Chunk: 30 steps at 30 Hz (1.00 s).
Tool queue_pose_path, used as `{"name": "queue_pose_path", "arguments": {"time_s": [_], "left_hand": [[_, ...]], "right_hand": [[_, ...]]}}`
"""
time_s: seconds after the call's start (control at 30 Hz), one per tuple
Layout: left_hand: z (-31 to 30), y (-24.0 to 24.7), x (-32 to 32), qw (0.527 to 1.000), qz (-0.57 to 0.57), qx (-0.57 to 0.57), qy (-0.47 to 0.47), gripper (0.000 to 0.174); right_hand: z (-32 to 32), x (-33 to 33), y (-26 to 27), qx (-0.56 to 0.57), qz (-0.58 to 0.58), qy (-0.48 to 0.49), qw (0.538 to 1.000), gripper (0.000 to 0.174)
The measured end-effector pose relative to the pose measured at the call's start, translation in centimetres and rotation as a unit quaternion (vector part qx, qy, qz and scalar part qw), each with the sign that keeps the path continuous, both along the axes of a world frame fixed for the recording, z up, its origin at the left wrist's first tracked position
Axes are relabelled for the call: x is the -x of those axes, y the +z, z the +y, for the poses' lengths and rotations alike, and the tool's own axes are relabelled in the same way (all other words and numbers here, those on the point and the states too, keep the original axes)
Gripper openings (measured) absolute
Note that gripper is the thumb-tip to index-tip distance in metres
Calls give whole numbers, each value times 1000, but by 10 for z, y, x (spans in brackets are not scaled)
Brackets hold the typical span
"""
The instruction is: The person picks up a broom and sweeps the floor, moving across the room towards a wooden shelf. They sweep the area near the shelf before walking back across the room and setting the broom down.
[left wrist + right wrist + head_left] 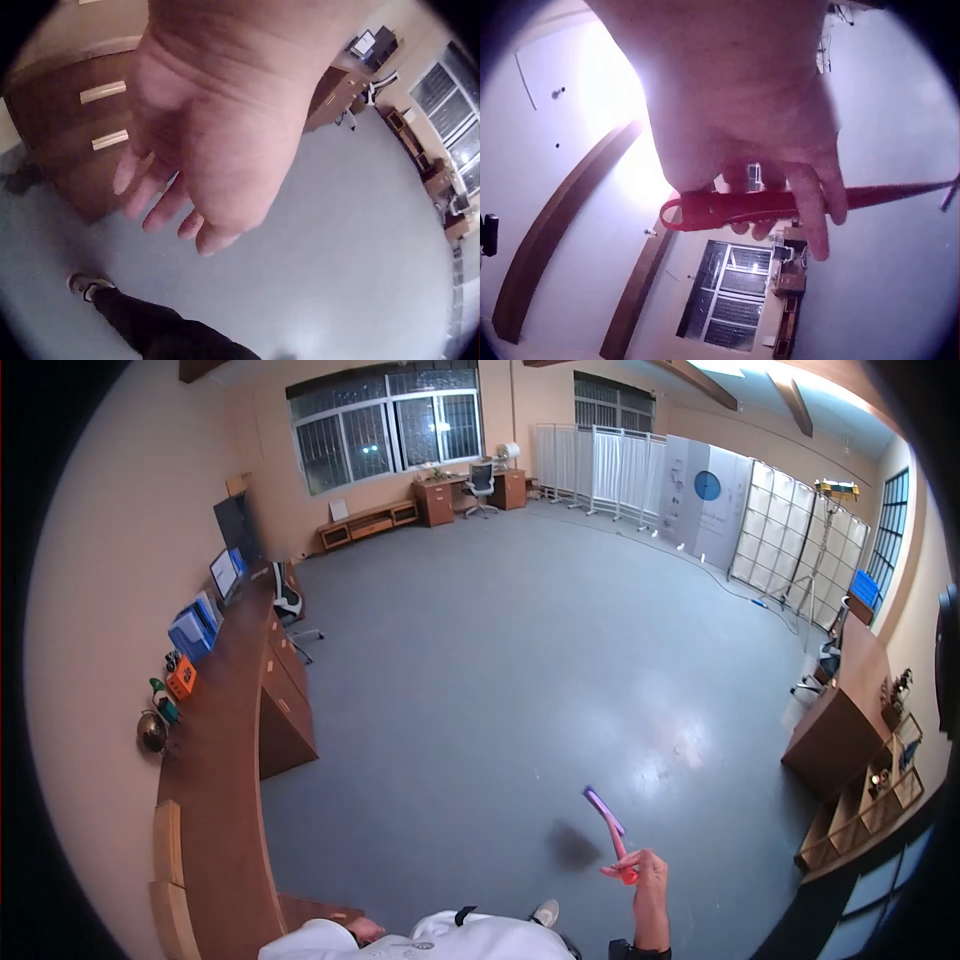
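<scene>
My right hand grips the red handle of a squeegee in front of my body, at the lower right of the head view. Its narrow purple head sits crosswise at the far end and points away from me. In the right wrist view my fingers curl round the red handle, and a loop sticks out at its near end. The left hand hangs beside my body with loosely bent fingers and nothing in them. Only a little of it shows at the bottom of the head view, by the white sleeve.
Along the left runs a long brown desk with a monitor, blue folders and an orange box. An office chair stands beside it. At right are another brown desk and a wooden shelf. Grey floor stretches toward white folding screens.
</scene>
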<state>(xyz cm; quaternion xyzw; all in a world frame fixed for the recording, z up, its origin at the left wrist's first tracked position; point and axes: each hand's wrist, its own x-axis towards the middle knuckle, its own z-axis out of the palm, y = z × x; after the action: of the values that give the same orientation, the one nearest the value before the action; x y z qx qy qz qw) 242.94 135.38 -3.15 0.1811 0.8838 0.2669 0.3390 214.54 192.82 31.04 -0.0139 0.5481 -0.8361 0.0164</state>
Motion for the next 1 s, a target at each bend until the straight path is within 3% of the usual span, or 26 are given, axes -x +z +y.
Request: {"name": "queue_pose_path", "arguments": {"time_s": [0.03,0.07,0.1,0.17,0.2,0.27,0.3,0.37,0.43,0.5,0.53,0.6,0.67,0.7,0.73,0.8,0.87,0.9,0.93,0.97,1.0], "left_hand": [[22,22,10,970,-132,10,203,34],[44,45,18,882,-256,18,396,31],[49,55,35,878,-257,21,403,31],[75,61,48,752,-238,-104,606,28],[101,111,76,755,-205,-90,616,25],[118,137,110,774,-142,-91,610,26],[131,161,129,773,-120,-64,620,27],[135,155,136,742,-70,-101,659,27],[136,148,136,726,-83,-99,675,27],[135,141,132,711,-110,-102,687,26],[132,137,129,706,-114,-104,691,26],[125,111,110,684,-182,-74,703,26],[108,57,77,702,-226,-40,674,24],[95,23,55,887,-117,80,440,24],[83,2,53,969,10,193,158,24],[64,16,84,972,-15,150,180,23],[50,42,99,977,-56,99,182,22],[49,49,123,861,-167,-46,478,22],[23,61,148,631,-258,-159,714,22],[-11,96,184,694,-131,-117,698,20],[-13,139,217,752,-34,-77,654,19]], "right_hand": [[9,28,-12,-53,-39,63,996,34],[12,52,-27,-106,-81,126,983,30],[12,76,-45,-101,-82,135,982,30],[12,113,-90,-138,-137,198,961,16],[11,124,-108,-149,-142,212,955,16],[15,142,-146,-332,-101,250,904,51],[25,151,-167,-344,-99,263,896,51],[48,168,-217,-588,-110,262,757,73],[71,186,-268,-561,-226,268,750,74],[74,201,-265,-579,-270,334,693,60],[73,207,-274,-583,-269,339,687,60],[75,218,-311,-511,-390,460,613,40],[49,225,-287,-507,-445,525,518,30],[46,242,-297,-512,-445,522,518,30],[29,253,-314,-536,-402,510,539,29],[-23,288,-344,-577,-310,486,578,27],[-54,282,-372,-607,-242,452,607,27],[-62,273,-386,-626,-210,427,618,27],[-79,293,-398,-628,-178,409,638,27],[-113,288,-430,-605,-157,399,671,28],[15,224,-492,-584,-163,389,693,28]]}}
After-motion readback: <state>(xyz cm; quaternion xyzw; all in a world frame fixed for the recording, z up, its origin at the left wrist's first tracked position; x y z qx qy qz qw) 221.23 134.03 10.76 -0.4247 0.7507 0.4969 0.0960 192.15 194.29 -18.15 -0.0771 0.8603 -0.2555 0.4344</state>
